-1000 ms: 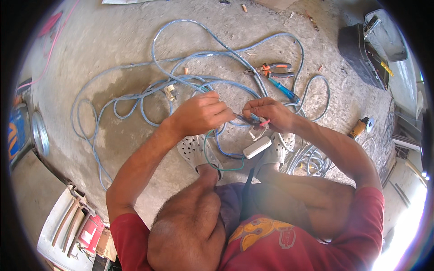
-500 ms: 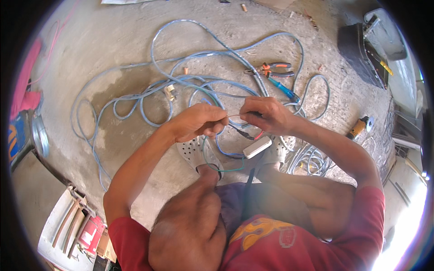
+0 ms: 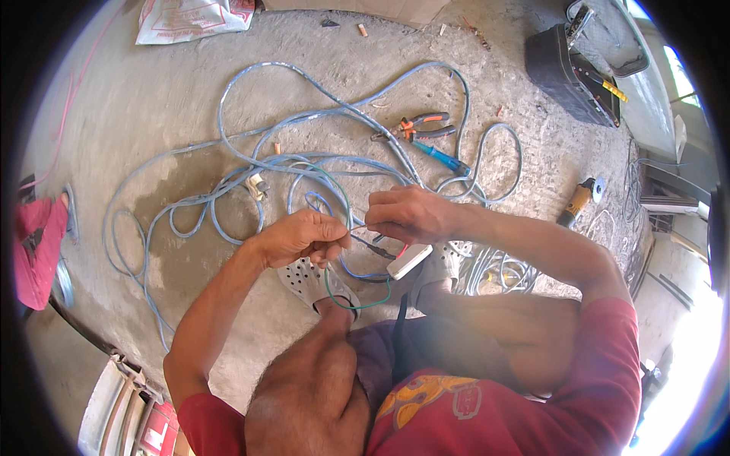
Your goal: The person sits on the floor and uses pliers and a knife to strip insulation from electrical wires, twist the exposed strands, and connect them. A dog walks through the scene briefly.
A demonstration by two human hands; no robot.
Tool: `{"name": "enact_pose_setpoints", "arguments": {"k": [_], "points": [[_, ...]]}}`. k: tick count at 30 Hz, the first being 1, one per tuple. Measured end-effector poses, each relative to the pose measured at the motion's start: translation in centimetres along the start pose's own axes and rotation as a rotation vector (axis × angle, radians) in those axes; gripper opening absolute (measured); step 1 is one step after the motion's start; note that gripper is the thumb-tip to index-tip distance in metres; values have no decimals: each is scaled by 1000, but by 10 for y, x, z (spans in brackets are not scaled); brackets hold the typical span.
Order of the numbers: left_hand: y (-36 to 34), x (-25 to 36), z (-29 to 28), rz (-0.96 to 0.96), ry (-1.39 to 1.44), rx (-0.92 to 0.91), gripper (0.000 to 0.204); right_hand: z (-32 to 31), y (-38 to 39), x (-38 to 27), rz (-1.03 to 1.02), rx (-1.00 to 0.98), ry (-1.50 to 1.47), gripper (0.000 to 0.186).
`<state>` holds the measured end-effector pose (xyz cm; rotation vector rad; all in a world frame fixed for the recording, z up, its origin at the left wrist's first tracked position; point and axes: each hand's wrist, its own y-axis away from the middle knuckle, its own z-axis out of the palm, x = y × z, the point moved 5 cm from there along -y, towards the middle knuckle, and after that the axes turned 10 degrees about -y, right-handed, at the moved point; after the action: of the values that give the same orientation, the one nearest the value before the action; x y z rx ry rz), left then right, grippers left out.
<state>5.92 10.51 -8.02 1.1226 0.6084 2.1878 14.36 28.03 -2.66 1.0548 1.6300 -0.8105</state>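
My left hand [image 3: 308, 237] and my right hand [image 3: 403, 214] pinch a thin wire [image 3: 357, 229] stretched between their closed fingers. Beneath them a green wire [image 3: 350, 306] loops down, and a red wire with a dark part [image 3: 380, 251] lies beside a white rectangular electrical piece [image 3: 408, 261]. Tangled blue cable [image 3: 289, 68] spreads over the concrete floor [image 3: 175, 91]. Orange-and-black pliers [image 3: 427, 131] and a translucent blue tool [image 3: 441, 158] lie beyond my right hand. A light plug-like piece [image 3: 255, 186] sits among the cable loops. My perforated shoes show below my hands.
A person's pink-clothed part [image 3: 38, 251] is at the far left. On the right are a black tool box [image 3: 559, 76], a yellow angle grinder [image 3: 578, 203] and coiled cable [image 3: 494, 273]. A white sack [image 3: 194, 15] lies at top; stacked boards [image 3: 114, 403] sit at lower left.
My hands came slightly apart with the thin wire between them and the dark part below. The view shifted, and the pink-clothed person came into the left edge.
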Motion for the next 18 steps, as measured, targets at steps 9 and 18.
{"name": "enact_pose_setpoints", "arguments": {"k": [9, 18], "points": [[17, 50, 15, 786, -1421, 537, 16, 2, 5, 22, 330, 47, -393, 18], [61, 31, -74, 712, -1331, 1155, 24, 11, 31, 39, 318, -106, -165, 24]]}}
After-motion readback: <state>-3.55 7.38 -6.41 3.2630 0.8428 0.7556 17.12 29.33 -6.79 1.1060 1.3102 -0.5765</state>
